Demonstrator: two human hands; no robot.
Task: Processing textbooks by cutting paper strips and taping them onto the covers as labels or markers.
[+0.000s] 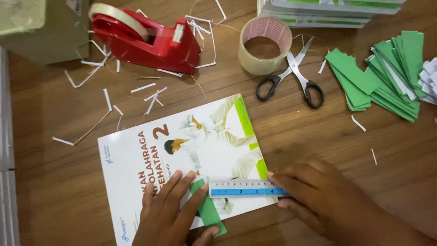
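We press our left hand flat, fingers spread, on a thin, floppy green paper strip; our right hand pinches the stiff blue ruler.

Lighting: warm, even, indoor.
Soft shadows beneath red plastic tape dispenser; right hand motion-blurred; corners slightly soft.

Left hand lies flat, fingers spread and pointing up-frame; right hand reaches in from the right, fingertips pressing down.
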